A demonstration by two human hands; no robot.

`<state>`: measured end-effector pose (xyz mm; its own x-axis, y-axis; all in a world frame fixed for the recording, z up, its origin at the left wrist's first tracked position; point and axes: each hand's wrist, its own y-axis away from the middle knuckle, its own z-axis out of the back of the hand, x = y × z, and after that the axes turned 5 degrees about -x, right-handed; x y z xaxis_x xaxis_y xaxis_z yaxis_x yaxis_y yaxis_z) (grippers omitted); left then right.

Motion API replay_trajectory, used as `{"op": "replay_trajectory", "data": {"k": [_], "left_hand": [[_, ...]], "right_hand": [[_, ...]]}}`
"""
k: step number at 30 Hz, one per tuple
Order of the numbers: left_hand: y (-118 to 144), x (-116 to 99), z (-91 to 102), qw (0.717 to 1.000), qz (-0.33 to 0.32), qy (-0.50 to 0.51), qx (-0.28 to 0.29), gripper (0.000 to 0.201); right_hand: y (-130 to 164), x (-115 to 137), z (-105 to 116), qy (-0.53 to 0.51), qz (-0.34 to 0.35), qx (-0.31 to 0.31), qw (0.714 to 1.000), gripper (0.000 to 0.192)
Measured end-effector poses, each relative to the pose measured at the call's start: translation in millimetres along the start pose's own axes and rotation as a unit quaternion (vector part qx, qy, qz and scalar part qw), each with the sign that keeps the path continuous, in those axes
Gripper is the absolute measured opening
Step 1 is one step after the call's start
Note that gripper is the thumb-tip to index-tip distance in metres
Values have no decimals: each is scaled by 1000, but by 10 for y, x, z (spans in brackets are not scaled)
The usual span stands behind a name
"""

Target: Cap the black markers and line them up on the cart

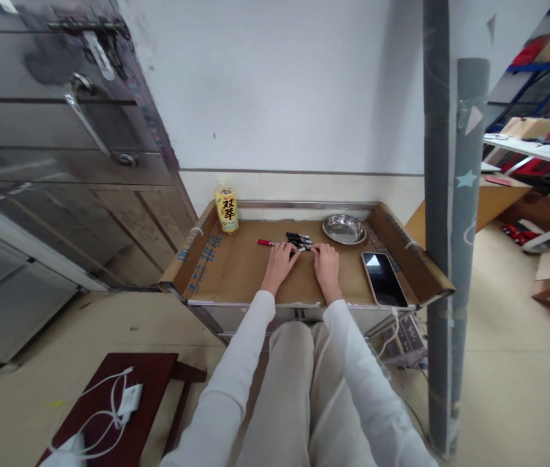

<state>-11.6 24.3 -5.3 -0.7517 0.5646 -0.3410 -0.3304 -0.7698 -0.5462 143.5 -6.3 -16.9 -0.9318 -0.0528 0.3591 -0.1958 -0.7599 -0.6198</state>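
Both my hands rest low over a cardboard-lined tray top (236, 272), close to a small group of black markers (298, 236). My left hand (279, 263) is closed, its fingertips on a dark marker at the near side of the group. Facing it, my right hand (326, 263) has its thumb and fingers pinched at the other end of a marker there. The fingers partly cover these markers, so their exact hold is hard to see. A red marker (265, 242) lies just beyond my left hand, pointing left.
A yellow-labelled bottle (227, 211) stands at the back left. A round metal dish (344, 229) sits at the back right, with a phone (384, 279) on a white cable in front. Folded cardboard sides (414, 250) edge the surface. A grey roll (464, 214) rises at right.
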Motion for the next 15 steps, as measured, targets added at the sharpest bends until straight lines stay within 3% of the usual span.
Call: {"op": "replay_trajectory", "data": {"k": [5,8,12,15], "left_hand": [[-7,-11,18,999,-20,20,16,12],[-7,-16,37,999,-25,33,10,13],[-8,-29,60,999,4,29,-27,16],[-6,-50,82,997,48,-4,-54,21]], "right_hand": [[-10,17,17,-27,19,29,999,31],[-3,50,56,-93,54,51,993,32],[7,125,125,-188,133,99,968,55],[7,150,136,-217,140,97,961,69]]}}
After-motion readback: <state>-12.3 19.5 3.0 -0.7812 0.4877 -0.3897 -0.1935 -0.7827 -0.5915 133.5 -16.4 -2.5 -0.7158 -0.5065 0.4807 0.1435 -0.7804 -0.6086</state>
